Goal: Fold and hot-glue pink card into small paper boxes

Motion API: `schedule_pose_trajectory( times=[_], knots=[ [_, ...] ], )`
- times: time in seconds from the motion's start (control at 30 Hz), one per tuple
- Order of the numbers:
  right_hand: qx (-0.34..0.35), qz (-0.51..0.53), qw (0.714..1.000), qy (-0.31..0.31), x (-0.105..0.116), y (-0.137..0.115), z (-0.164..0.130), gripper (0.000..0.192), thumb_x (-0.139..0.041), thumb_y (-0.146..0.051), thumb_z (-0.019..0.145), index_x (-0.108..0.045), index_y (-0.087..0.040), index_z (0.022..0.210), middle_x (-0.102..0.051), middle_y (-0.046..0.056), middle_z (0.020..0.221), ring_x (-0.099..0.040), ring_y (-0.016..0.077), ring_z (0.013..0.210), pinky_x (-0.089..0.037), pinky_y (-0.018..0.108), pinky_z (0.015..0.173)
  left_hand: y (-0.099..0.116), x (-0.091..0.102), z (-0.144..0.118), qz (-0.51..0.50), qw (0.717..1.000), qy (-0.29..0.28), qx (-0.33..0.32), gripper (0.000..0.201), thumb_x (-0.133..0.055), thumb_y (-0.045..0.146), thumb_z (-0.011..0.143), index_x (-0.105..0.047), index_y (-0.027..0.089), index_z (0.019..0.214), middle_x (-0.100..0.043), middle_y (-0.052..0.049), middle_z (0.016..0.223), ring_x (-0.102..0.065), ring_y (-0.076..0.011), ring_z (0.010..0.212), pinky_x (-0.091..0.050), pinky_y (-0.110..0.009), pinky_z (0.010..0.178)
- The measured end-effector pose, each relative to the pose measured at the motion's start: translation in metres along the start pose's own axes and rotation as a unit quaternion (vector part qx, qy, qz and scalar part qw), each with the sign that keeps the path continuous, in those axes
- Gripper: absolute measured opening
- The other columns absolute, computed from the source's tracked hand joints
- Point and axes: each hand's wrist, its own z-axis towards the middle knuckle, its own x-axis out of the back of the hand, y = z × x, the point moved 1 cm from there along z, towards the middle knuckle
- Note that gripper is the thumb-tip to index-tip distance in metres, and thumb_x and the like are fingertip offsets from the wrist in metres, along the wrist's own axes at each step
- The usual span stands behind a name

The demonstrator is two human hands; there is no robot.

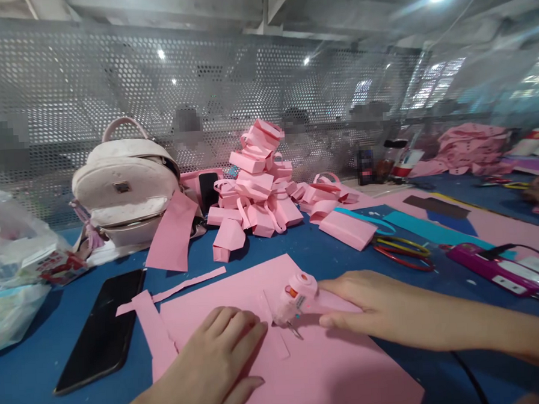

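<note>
Pink paper sheet (314,374), smooth, flat and straight-edged, lies on the blue table (26,383) directly before us, with a narrow matching strip (281,347) on it. Our right hand (373,293) wraps its fingers around the handle of a rounded, glossy pink glue gun (298,294), its thin wire stand poking out beneath; the nozzle points down at the strip, though we cannot tell whether it touches. Our left hand (218,349) rests on the sheet, fingers side by side and slightly bent, the thumb held apart. To its left we see pink offcuts (152,323) with ragged edges, beside a flat, shiny black phone (100,331). Beyond the sheet rises a heap of boxy, crisply creased pink paper bags (257,190), some with looped handles. A pale, softly rounded backpack (124,179) stands near it, and perforated metal mesh (110,84) backs everything with rows of round holes.
</note>
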Motion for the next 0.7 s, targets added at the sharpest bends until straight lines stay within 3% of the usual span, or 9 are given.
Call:
schedule_pose_trajectory(
  times=[0.17,0.5,0.7],
  knots=[
    [-0.054,-0.016,0.997,-0.044,0.001,-0.005,-0.008,0.06,-0.05,-0.071,0.086,-0.073,-0.02,0.108,-0.073,0.015,0.113,-0.065,0.0398,0.103,-0.049,0.045,0.086,0.0,0.001,-0.001,-0.007,1.0,0.004,0.0,0.051,-0.05,0.04,0.102,-0.046,0.013,0.146,-0.058,-0.015,0.135,-0.052,-0.0332,0.113,-0.048,-0.052,0.099],
    [-0.034,0.019,0.998,-0.051,0.004,-0.013,-0.019,0.052,-0.053,-0.067,0.086,-0.076,-0.024,0.104,-0.075,0.013,0.104,-0.067,0.0389,0.097,-0.05,0.041,0.082,0.0,0.0,-0.001,-0.012,1.0,0.006,0.006,0.051,-0.051,0.04,0.102,-0.045,0.015,0.146,-0.058,-0.013,0.136,-0.051,-0.0323,0.114,-0.048,-0.049,0.099],
    [-0.006,0.024,0.997,-0.069,0.003,-0.013,-0.022,0.049,-0.05,-0.064,0.09,-0.076,-0.024,0.104,-0.075,0.011,0.102,-0.067,0.0359,0.096,-0.049,0.039,0.085,-0.001,-0.003,-0.003,-0.013,0.999,0.037,-0.009,0.046,-0.053,0.036,0.101,-0.048,0.017,0.143,-0.059,-0.012,0.134,-0.053,-0.0301,0.111,-0.048,-0.046,0.098]
  ],
)
